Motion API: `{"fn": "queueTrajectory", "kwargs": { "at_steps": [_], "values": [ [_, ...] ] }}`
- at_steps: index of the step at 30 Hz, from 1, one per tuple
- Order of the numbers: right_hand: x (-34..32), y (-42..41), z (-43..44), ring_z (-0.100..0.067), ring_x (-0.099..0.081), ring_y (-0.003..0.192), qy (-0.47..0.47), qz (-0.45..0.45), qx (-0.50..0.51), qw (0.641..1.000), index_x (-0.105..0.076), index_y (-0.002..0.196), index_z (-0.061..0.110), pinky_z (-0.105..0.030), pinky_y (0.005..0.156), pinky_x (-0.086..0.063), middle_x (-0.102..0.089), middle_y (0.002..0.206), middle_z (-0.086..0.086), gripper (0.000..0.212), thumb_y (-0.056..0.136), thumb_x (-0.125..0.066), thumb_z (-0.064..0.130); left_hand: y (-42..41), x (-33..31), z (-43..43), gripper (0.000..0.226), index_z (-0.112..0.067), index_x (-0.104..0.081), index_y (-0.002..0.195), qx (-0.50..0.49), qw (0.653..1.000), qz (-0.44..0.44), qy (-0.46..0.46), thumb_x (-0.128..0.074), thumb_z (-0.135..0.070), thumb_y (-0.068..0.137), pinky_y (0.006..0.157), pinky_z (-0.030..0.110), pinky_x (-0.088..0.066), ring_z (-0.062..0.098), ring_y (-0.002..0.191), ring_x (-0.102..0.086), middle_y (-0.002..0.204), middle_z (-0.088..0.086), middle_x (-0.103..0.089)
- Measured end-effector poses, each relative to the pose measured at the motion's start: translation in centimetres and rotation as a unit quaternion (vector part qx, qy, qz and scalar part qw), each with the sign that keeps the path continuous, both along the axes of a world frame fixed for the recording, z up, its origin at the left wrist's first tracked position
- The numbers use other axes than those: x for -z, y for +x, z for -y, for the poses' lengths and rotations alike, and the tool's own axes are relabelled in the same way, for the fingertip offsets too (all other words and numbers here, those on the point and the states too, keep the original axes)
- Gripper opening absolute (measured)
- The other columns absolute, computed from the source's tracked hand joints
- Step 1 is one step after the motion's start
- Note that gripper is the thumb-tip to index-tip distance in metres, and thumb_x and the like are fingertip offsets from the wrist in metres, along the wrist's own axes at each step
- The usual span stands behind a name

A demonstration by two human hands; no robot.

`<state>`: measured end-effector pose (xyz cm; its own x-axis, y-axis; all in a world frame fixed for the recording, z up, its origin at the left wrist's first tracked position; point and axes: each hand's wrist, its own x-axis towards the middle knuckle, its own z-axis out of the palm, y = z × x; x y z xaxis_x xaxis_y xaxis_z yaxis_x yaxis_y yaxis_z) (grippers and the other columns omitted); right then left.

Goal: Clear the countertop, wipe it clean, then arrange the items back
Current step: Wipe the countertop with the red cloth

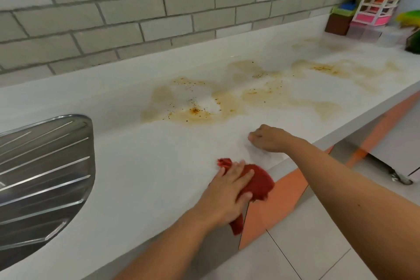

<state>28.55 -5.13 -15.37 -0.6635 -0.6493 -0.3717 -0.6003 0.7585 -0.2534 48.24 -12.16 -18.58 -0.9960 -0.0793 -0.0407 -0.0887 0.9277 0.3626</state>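
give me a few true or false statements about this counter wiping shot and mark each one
1. The left hand presses on a red cloth near the counter's front edge. True.
2. The brown stains have all been wiped off. False: they spread across the middle of the countertop, beyond the cloth.
3. The right hand holds a sponge. False: its fingers are curled against the countertop, with nothing seen in them.
4. A steel drainboard sits at the left. True.
5. The colourful items stand next to the drainboard. False: they are at the far right end, by the wall.
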Motion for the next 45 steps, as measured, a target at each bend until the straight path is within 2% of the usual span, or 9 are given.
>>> {"fn": "queueTrajectory", "kwargs": {
  "at_steps": [5, 10, 13, 19, 25, 31, 37, 40, 45],
  "values": [
    [-0.3, 0.6, -1.0, -0.025, -0.025, 0.141, -0.001, 0.004, -0.022, 1.0, -0.029, 0.146, 0.023, -0.039, 0.112, -0.023, -0.018, 0.156, -0.001, 0.051, 0.101, -0.018, 0.044, 4.3, -0.5, 7.4, 0.049, -0.03, -0.017, 0.148, -0.164, 0.986, 0.006, 0.018, -0.024, -0.039, 0.1, 0.116, 0.028, 0.001, 0.013, 0.145, -0.003, 0.157, -0.008, 0.0],
    [0.0, 1.0, -0.9, -0.025, -0.028, 0.139, 0.006, -0.012, -0.024, 1.0, -0.027, 0.147, 0.02, -0.04, 0.11, -0.027, -0.018, 0.155, -0.001, 0.053, 0.101, -0.017, 0.045, 0.7, 0.1, 13.5, 0.053, -0.017, -0.023, 0.147, -0.408, 0.888, 0.099, -0.188, -0.017, -0.039, 0.099, 0.113, 0.052, -0.013, 0.042, 0.137, -0.017, 0.151, 0.027, -0.01],
    [0.4, 1.5, -0.8, -0.027, -0.029, 0.138, 0.007, -0.024, -0.026, 0.999, -0.025, 0.147, 0.016, -0.041, 0.109, -0.029, -0.019, 0.154, -0.005, 0.054, 0.101, -0.018, 0.043, -4.1, 0.0, 9.0, 0.044, -0.013, -0.037, 0.137, -0.346, 0.917, 0.063, -0.19, -0.033, -0.032, 0.097, 0.105, 0.048, -0.028, 0.04, 0.126, -0.032, 0.145, 0.022, -0.028],
    [-0.1, 0.7, -0.8, -0.033, -0.033, 0.133, -0.004, 0.032, -0.005, 0.999, -0.036, 0.139, 0.008, -0.044, 0.109, -0.031, -0.029, 0.147, -0.017, 0.047, 0.103, -0.016, 0.03, -3.2, 0.3, -0.7, 0.053, -0.027, -0.005, 0.149, -0.179, 0.981, 0.051, -0.056, -0.017, -0.042, 0.1, 0.115, 0.049, 0.008, 0.02, 0.145, 0.008, 0.158, -0.002, 0.003],
    [-0.4, 0.8, 0.0, -0.032, -0.039, 0.13, 0.013, -0.001, -0.024, 1.0, -0.04, 0.137, 0.004, -0.039, 0.105, -0.032, -0.031, 0.148, -0.015, 0.055, 0.101, -0.018, 0.04, -0.8, 0.2, 6.4, 0.057, -0.033, -0.004, 0.149, -0.302, 0.95, 0.077, -0.034, -0.018, -0.051, 0.097, 0.113, 0.055, 0.008, 0.02, 0.145, 0.009, 0.158, -0.004, 0.004],
    [-0.8, 1.3, 1.5, -0.031, -0.038, 0.132, 0.027, -0.009, -0.009, 1.0, -0.036, 0.14, 0.001, -0.037, 0.107, -0.031, -0.035, 0.147, -0.016, 0.057, 0.102, -0.02, 0.04, 0.3, 0.8, 4.8, 0.061, -0.031, -0.01, 0.149, -0.251, 0.967, 0.018, -0.045, -0.024, -0.055, 0.095, 0.115, 0.046, 0.007, 0.022, 0.146, 0.004, 0.158, -0.001, 0.005],
    [-1.0, 2.0, 2.4, -0.03, -0.044, 0.127, 0.033, -0.001, 0.042, 0.999, -0.043, 0.134, -0.001, -0.034, 0.102, -0.035, -0.043, 0.141, -0.016, 0.054, 0.102, -0.024, 0.038, -1.6, 0.5, 10.2, 0.071, -0.026, -0.004, 0.15, -0.346, 0.932, 0.088, -0.062, -0.019, -0.064, 0.091, 0.112, 0.056, 0.009, 0.032, 0.144, 0.011, 0.158, 0.007, 0.01],
    [-0.8, 2.3, 3.8, -0.031, -0.048, 0.121, 0.024, -0.038, 0.087, 0.995, -0.048, 0.128, 0.002, -0.037, 0.1, -0.038, -0.047, 0.134, -0.014, 0.046, 0.101, -0.028, 0.033, -0.8, 0.5, 9.8, 0.061, -0.026, -0.004, 0.15, -0.255, 0.963, 0.067, -0.048, -0.018, -0.053, 0.096, 0.116, 0.048, 0.006, 0.03, 0.145, 0.008, 0.158, 0.007, 0.008],
    [1.3, 2.7, 5.5, -0.032, -0.018, 0.14, 0.005, -0.104, 0.147, 0.984, -0.029, 0.142, 0.007, -0.046, 0.112, -0.023, -0.022, 0.151, -0.013, 0.054, 0.1, -0.024, 0.039, 2.7, 1.1, 15.7, 0.056, -0.03, -0.012, 0.149, -0.272, 0.96, 0.047, -0.047, -0.022, -0.049, 0.098, 0.116, 0.045, 0.006, 0.025, 0.145, 0.012, 0.156, 0.013, 0.017]
  ]
}}
